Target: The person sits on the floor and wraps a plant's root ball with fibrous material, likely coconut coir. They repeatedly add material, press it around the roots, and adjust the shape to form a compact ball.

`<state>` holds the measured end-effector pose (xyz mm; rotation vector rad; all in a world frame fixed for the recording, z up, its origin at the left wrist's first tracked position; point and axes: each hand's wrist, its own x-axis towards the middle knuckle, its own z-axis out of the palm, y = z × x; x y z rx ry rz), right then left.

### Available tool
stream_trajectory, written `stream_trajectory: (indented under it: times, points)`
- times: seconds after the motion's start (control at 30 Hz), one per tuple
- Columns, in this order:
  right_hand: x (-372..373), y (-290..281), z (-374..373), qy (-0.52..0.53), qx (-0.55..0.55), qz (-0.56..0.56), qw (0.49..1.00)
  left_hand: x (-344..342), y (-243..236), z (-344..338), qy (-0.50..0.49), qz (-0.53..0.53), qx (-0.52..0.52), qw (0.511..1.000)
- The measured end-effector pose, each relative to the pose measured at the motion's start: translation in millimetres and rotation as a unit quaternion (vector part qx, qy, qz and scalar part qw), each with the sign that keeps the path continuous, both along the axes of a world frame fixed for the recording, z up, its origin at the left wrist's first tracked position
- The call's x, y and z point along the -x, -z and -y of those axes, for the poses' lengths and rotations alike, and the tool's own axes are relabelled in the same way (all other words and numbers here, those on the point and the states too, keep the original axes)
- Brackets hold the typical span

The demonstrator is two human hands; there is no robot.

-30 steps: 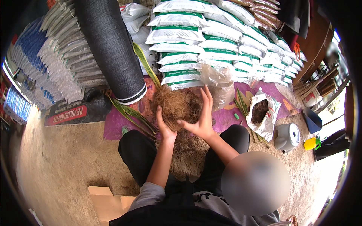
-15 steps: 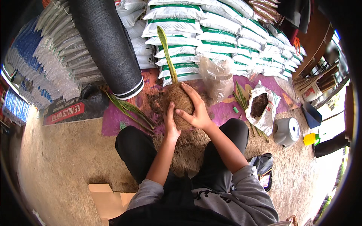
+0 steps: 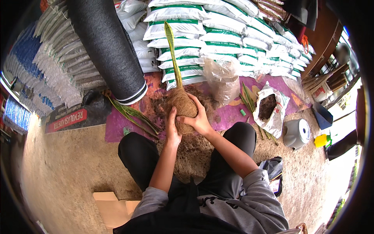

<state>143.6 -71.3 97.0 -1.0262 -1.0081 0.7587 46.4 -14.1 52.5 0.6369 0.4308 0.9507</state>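
Fingers of the left hand (image 3: 172, 128) and right hand (image 3: 199, 121) wrap the fibre ball (image 3: 181, 105) over the purple sheet (image 3: 230, 122); even, gentle pressure should steady it without tilting the leaf (image 3: 173, 54) rising before the white sacks (image 3: 191, 28).

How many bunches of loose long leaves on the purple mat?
2: left bunch, by the black roll's lower end; right bunch, beside the open white sack, which partly hides it. More could be hidden there.
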Motion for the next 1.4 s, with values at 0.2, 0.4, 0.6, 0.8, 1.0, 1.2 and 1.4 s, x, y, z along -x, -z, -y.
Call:
stream_trajectory:
  times: [0.2, 0.4, 0.6, 0.8, 1.0, 1.2, 1.4]
  points:
    - [-1.7, 10.7, -3.5, 0.066, 0.015, -0.073, 0.995, 6.8, -21.3, -10.3, -0.097, -0.228, -0.197, 0.948]
    - [3.3, 3.6, -2.3, 0.120, 0.016, -0.074, 0.990, 14.7, -54.6, 7.1, -0.290, -0.437, -0.465, 0.713]
    - [-4.7, 12.7, -7.2, 0.141, 0.020, -0.068, 0.987, 20.0, -70.8, 4.6, -0.268, -0.317, -0.600, 0.684]
    - [4.7, 15.6, -6.2, 0.107, 0.003, 0.005, 0.994, 5.4, -41.7, -2.2, -0.127, -0.331, -0.579, 0.734]
    - [-1.6, 1.3, -0.3, 0.086, -0.011, 0.071, 0.994, 5.5, -31.4, -3.1, -0.059, -0.177, -0.329, 0.926]
    - [-1.7, -2.2, -0.4, 0.071, -0.004, 0.102, 0.992, 2.5, -9.6, -6.2, 0.021, -0.047, -0.052, 0.997]
    - [-0.7, 14.4, -0.5, 0.086, 0.043, 0.117, 0.988, 6.7, -5.1, -3.7, 0.070, -0.027, 0.019, 0.997]
